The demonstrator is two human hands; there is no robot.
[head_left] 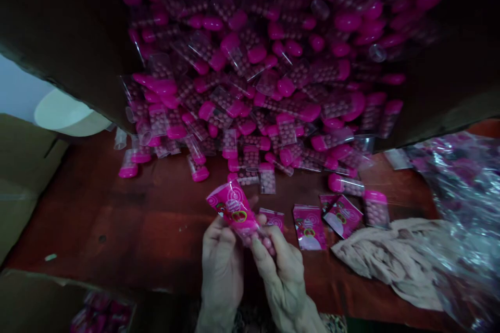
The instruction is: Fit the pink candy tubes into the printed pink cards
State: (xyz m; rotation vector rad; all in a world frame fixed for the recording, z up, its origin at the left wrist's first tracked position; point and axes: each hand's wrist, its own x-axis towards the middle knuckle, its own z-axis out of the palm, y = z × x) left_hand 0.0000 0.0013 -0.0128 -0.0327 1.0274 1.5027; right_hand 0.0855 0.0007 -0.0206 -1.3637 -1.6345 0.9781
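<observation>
My left hand (222, 265) grips the lower edge of a pink printed sachet (233, 207). My right hand (283, 277) pinches the sachet's lower end and a clear tube of pink beads (262, 243), whose end sits at the sachet's mouth. The fingers hide most of that tube. Just beyond my hands lies another pink sachet (271, 220), partly covered. Farther right lie flat sachets (308, 227) and a capped tube (375, 209). A large heap of pink-capped clear tubes (242, 83) spreads beyond them.
Cardboard flaps (58, 21) overhang the heap on both sides. The reddish-brown tabletop (117, 229) lies beneath my hands. A beige cloth (390, 260) and a clear bag of pink packets (461, 197) lie right, a white bowl (66, 113) far left.
</observation>
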